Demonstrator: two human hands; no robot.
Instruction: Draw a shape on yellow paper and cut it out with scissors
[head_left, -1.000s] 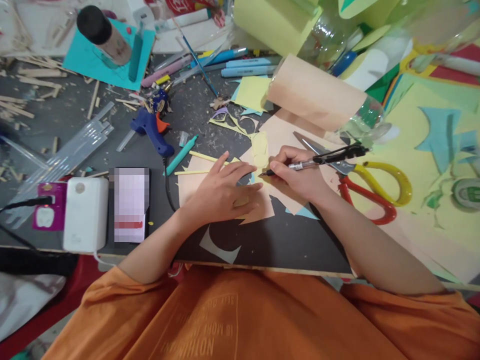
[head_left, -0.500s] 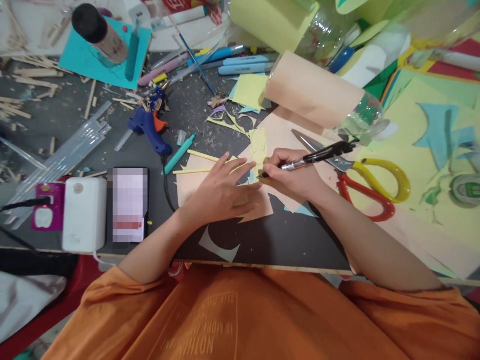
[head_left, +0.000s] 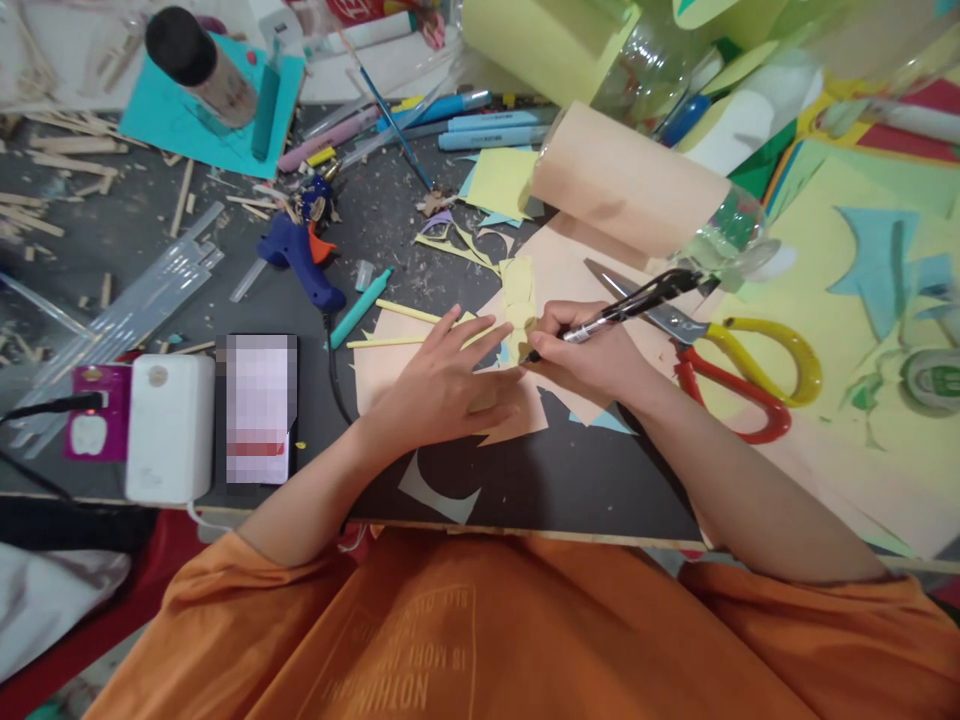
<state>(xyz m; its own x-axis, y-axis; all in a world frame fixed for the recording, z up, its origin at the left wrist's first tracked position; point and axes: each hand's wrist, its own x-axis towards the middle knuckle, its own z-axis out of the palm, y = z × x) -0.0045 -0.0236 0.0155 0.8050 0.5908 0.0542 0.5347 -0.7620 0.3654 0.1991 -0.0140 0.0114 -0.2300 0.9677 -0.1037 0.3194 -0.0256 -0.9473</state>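
Note:
My right hand (head_left: 581,345) is closed around a black and silver pen (head_left: 626,308), its tip low beside a small yellow paper piece (head_left: 517,290). My left hand (head_left: 450,385) lies flat with fingers spread, its fingertips at the edge of that yellow piece and close to the pen tip. Beneath both hands are sheets of peach paper (head_left: 386,375). Two thin yellow sticks (head_left: 382,344) lie on the peach paper to the left. Scissors with one yellow and one red handle (head_left: 772,355) rest just right of my right hand.
A blue glue gun (head_left: 300,260), a teal marker (head_left: 361,305), a phone (head_left: 259,410) and a white power bank (head_left: 170,428) are on the left. Behind my hands lies a peach-wrapped bottle (head_left: 630,180). Clear glue sticks (head_left: 142,300) and wood scraps (head_left: 75,160) lie farther left.
The pen has tilted slightly, its top end shifting a little left and its tip a little to the right. My left hand stays in place.

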